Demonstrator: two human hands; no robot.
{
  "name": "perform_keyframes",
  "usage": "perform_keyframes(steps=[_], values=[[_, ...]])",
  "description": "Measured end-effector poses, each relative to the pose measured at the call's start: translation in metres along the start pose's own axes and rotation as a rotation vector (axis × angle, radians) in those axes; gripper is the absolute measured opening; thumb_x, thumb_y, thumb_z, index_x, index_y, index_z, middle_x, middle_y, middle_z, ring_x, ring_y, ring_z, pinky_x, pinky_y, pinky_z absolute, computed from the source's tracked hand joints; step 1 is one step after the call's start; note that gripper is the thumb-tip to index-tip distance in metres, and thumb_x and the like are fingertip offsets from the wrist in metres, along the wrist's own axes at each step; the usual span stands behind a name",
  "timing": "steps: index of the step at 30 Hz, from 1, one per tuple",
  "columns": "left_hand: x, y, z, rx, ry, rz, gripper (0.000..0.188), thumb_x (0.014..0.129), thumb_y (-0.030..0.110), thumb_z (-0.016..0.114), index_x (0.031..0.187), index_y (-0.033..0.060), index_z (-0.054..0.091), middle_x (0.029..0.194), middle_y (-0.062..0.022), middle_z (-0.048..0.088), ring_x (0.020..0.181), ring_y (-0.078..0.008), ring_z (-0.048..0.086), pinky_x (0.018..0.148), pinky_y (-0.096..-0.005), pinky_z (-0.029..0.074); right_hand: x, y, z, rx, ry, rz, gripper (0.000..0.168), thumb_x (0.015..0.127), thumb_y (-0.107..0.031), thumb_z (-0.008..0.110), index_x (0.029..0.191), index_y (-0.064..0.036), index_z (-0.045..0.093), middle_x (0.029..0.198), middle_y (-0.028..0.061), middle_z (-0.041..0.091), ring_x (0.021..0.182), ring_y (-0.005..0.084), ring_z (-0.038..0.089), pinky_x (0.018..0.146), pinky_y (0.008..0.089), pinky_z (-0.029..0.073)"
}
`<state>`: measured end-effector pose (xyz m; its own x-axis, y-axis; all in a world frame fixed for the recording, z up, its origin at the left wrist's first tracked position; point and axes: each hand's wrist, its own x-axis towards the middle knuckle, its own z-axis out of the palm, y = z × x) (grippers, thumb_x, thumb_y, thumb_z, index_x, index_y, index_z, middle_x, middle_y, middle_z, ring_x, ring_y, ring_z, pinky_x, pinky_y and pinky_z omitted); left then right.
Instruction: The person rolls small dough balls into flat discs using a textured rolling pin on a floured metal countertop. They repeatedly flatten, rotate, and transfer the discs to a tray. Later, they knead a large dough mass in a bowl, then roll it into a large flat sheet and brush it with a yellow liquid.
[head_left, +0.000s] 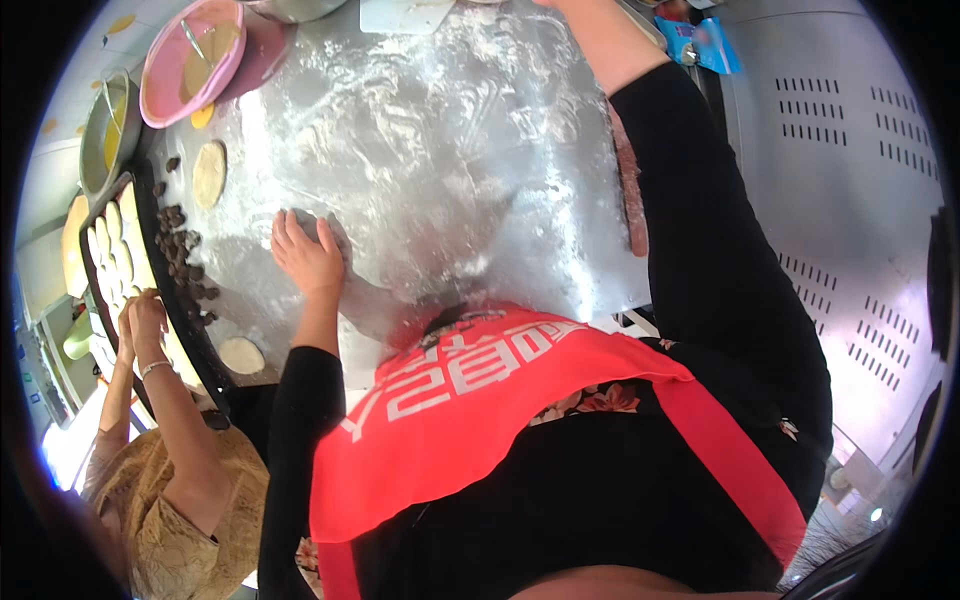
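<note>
My left hand (306, 253) rests palm down on the floured metal table (450, 172), thumb apart from the fingers; I see nothing held in it. To its left lie a flat oval of dough (209, 175) and several dark filling balls (178, 251). A second dough round (241, 355) sits near the table's front left edge. My right arm reaches far forward along the right side, and its hand is out of view past the top edge.
A co-worker's hands (146, 322) are over a black tray (161, 292) of shaped dough pieces. Beyond stand a metal bowl (129, 142) of yellow liquid and a pink bowl (154, 101) with a spoon. A reddish-brown bar (630, 187) lies along the right edge, beside a vented steel cabinet (810, 202).
</note>
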<state>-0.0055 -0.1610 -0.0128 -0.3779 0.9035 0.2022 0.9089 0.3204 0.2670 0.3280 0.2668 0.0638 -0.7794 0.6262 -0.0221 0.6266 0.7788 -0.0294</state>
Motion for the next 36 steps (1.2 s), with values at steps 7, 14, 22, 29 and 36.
perform_keyframes(steps=[7, 14, 22, 29, 36], values=[[0.002, -0.006, 0.007, -0.207, 0.098, 0.013, 0.052, 0.09, 0.03, 0.056, 0.13, -0.0013, 0.044, 0.136, -0.0192, 0.045, 0.127, -0.0371, 0.038, 0.107, -0.0487, 0.027, -0.192, -0.114, 0.002, 1.264, 0.009, 0.72, 0.024, 0.081, -0.007, 0.062, 0.104, -0.002, 0.069, 0.095, 0.0074, 0.068, 0.083, 0.0175, 0.061, 0.07, 0.0348, 0.05], [-0.045, -0.015, -0.012, -0.516, 0.299, -0.079, 0.048, 0.092, 0.019, 0.055, 0.132, -0.0042, 0.041, 0.133, -0.0237, 0.044, 0.125, -0.0396, 0.038, 0.106, -0.0478, 0.027, -0.172, -0.213, 0.02, 1.446, 0.081, 0.875, 0.024, 0.081, 0.001, 0.057, 0.103, 0.003, 0.067, 0.092, 0.0099, 0.067, 0.082, 0.0166, 0.061, 0.068, 0.031, 0.048], [-0.118, -0.05, -0.061, -0.68, 0.233, -0.145, 0.045, 0.092, 0.015, 0.052, 0.132, -0.0033, 0.041, 0.135, -0.0212, 0.041, 0.125, -0.0354, 0.038, 0.107, -0.0446, 0.026, -0.05, -0.325, -0.028, 1.385, -0.063, 0.565, 0.026, 0.083, 0.0, 0.06, 0.109, 0.002, 0.064, 0.095, 0.0104, 0.067, 0.081, 0.0166, 0.062, 0.064, 0.0294, 0.048], [-0.153, -0.08, -0.095, -0.835, 0.162, -0.317, 0.041, 0.093, 0.015, 0.052, 0.13, -0.0003, 0.045, 0.131, -0.0163, 0.044, 0.119, -0.0281, 0.044, 0.101, -0.0402, 0.034, -0.181, -0.265, 0.051, 0.971, 0.142, 0.82, 0.014, 0.078, -0.008, 0.064, 0.088, 0.0, 0.07, 0.087, 0.0124, 0.07, 0.075, 0.0223, 0.064, 0.065, 0.0327, 0.049], [-0.155, -0.087, -0.087, -0.904, 0.135, -0.321, 0.036, 0.092, 0.013, 0.053, 0.126, 0.0008, 0.049, 0.13, -0.0147, 0.047, 0.115, -0.0259, 0.047, 0.097, -0.0388, 0.039, -0.133, -0.371, 0.025, 0.925, -0.42, 0.312, 0.033, 0.078, -0.028, 0.065, 0.091, 0.002, 0.065, 0.087, 0.0208, 0.064, 0.075, 0.03, 0.061, 0.067, 0.0404, 0.048]])
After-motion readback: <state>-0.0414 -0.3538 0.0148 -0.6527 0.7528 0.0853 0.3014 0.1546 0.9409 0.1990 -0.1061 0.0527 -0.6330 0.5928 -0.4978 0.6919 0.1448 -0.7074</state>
